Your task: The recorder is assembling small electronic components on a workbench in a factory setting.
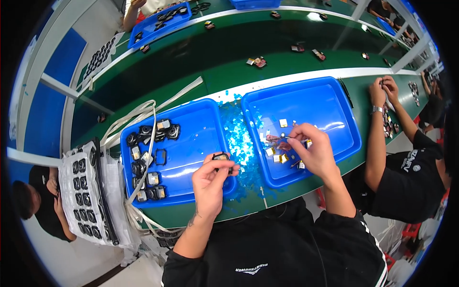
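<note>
My left hand (209, 184) is raised near the inner rim of the left blue tray. Its fingers are closed around a small black housing (220, 157), partly hidden by the fingertips. Over the right blue tray (330, 98), my right hand (313, 149) pinches a thin dark piece that is too small to name. Just below those fingertips are reddish small circuit parts (285, 146) and several small silver-and-yellow battery-like blocks (277, 158). Black housings (139, 168) lie grouped along the left side of the left blue tray (191, 189), some with pale blocks in them.
Blue film scraps (241, 143) cover the green table between the trays. White straps (154, 138) hang over the left tray's edge. Behind runs a green conveyor (229, 45) carrying small assemblies (259, 61). A tray stack of black parts (85, 198) stands left; co-workers sit on both sides.
</note>
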A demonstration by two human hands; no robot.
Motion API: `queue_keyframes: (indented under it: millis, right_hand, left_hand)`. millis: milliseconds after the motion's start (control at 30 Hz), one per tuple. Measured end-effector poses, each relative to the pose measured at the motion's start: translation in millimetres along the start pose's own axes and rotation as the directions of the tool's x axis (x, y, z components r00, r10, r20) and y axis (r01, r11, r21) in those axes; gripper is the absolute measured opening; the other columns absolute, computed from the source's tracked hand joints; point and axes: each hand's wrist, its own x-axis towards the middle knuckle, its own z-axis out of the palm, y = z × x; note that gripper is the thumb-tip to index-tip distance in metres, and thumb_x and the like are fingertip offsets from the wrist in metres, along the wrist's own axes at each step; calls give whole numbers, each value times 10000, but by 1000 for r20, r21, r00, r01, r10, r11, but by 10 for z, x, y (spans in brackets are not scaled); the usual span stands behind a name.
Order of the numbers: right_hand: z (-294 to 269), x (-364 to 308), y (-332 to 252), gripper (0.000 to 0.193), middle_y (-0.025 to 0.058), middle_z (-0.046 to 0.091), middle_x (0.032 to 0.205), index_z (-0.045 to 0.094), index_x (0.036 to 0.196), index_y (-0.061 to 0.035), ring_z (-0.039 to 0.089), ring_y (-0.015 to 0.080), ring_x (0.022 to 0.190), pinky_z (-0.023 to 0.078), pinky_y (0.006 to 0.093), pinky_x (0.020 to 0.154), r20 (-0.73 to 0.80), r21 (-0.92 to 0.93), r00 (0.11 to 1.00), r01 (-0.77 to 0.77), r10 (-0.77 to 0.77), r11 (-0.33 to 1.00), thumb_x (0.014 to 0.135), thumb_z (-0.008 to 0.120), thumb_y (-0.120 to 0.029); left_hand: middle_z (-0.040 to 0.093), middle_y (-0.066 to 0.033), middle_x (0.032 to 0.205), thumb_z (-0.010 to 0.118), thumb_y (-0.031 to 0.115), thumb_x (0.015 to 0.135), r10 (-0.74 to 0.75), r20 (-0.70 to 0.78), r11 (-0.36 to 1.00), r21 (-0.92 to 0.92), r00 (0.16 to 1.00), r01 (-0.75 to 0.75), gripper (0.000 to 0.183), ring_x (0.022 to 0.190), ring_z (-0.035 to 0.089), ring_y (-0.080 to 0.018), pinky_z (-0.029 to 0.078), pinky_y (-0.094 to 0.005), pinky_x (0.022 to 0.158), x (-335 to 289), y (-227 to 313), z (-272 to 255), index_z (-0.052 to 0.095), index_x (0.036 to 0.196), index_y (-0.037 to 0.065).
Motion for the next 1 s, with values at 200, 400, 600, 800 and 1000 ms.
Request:
queue_keyframes:
  millis: [200, 400, 600, 800, 1000]
  right_hand:
    - [-78, -94, -432, 82, 81, 663, 824, 634, 906, 35, 645, 149, 761, 530, 290, 720, 146, 393, 989, -52, -6, 918, 836, 670, 13]
    - [-37, -14, -615, 74, 71, 658, 838, 627, 889, 36, 639, 120, 760, 536, 266, 721, 226, 479, 974, -87, -27, 873, 835, 675, 18]
    - [97, -9, -633, 86, 47, 643, 823, 609, 876, 18, 636, 117, 754, 526, 261, 704, 255, 523, 967, -120, -20, 844, 830, 682, 16]
    - [350, -26, -777, 151, 121, 576, 783, 579, 844, -20, 575, 307, 719, 448, 376, 633, 34, 129, 950, 304, -310, 944, 765, 695, 37]
    - [335, 45, -647, 220, 147, 603, 881, 618, 993, -15, 603, 340, 799, 482, 394, 694, 149, -83, 961, 246, -232, 966, 793, 619, 76]
  left_hand:
    - [507, -80, 1182, 664, -15, 850, 30, 140, 990, 132, 990, -48, 305, 1022, 594, -173, 493, -284, 871, 138, 217, 385, 652, 1155, -22]
    - [587, -70, 1010, 735, 11, 786, 152, 249, 788, 554, 957, -269, 170, 931, 596, -150, 485, -269, 791, 133, 335, 403, 727, 956, 15]
    - [589, -67, 1029, 725, -6, 790, 98, 157, 862, 479, 983, -163, 147, 872, 609, -119, 499, -239, 732, 39, 325, 345, 721, 937, 2]
    - [590, -81, 1025, 708, -27, 799, 137, 29, 873, 468, 990, -135, 136, 867, 615, -121, 504, -231, 733, 61, 143, 227, 714, 934, -12]
    - [580, -93, 1029, 666, -35, 845, 30, -88, 973, 230, 996, -9, 89, 811, 585, -102, 474, -206, 643, 60, 141, 59, 702, 926, -44]
